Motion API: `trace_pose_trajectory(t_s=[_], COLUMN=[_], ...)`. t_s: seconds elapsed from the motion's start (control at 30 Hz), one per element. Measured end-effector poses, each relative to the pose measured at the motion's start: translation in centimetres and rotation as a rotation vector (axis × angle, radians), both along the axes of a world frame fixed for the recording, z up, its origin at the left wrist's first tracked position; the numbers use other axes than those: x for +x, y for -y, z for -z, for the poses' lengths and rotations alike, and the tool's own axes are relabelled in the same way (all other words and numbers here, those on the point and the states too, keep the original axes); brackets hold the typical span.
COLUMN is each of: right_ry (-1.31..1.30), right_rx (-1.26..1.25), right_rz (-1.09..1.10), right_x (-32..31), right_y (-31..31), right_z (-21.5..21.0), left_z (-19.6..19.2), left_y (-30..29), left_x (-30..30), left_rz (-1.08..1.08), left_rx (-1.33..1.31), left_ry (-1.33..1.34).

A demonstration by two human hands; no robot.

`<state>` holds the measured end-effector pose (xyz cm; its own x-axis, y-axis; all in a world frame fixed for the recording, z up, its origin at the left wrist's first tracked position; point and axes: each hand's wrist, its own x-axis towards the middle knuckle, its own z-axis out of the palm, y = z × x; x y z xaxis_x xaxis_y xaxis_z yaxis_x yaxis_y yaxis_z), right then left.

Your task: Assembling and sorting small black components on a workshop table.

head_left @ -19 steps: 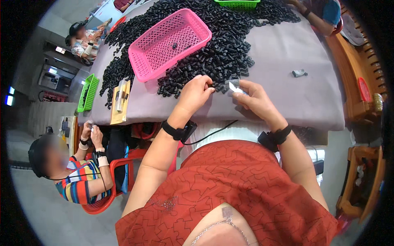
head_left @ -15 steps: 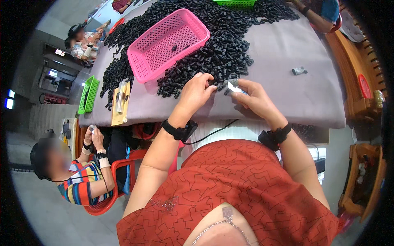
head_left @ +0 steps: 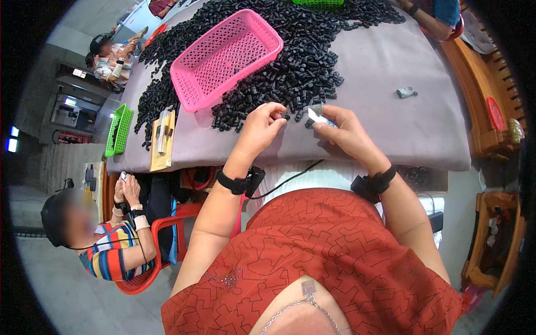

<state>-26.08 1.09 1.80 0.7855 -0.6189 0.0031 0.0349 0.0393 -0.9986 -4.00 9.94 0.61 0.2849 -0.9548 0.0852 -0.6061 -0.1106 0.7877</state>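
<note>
My left hand is closed in a pinch at the near edge of a pile of small black plastic parts. A tiny dark piece shows at its fingertips, mostly covered by them. My right hand, just to the right, grips a small blue-and-white knife, its pale pointed blade turned toward my left hand. At the tip of the right index finger is a grey covering. A gap separates the two hands, both just above the grey tablecloth.
A pink basket stands against the pile. Left of it are a green basket and a yellow card with a clear tube. A crumpled grey piece lies right. A person in stripes sits left; others work at the far edge.
My left hand has drawn a little left, away from the knife, widening the gap between the hands. My right hand stays nearly in place with the knife.
</note>
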Motion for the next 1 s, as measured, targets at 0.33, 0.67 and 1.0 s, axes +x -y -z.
trace_pose_trajectory(t_s=[0.33, 0.67, 1.0], right_ry=[-0.025, 0.19, 0.16], right_rx=[-0.026, 0.105, 0.163], right_rz=[-0.015, -0.26, -0.317], right_x=[-0.2, -0.4, -0.3], right_y=[0.0, -0.4, -0.8], right_z=[0.3, -0.6, -0.5], left_z=[-0.3, -0.4, -0.3], left_y=[0.3, -0.9, -1.2], left_x=[-0.4, -2.4, -2.9], left_rz=[0.081, 0.079, 0.161], left_rx=[0.037, 0.141, 0.17], left_ry=[-0.001, -1.303, -1.472])
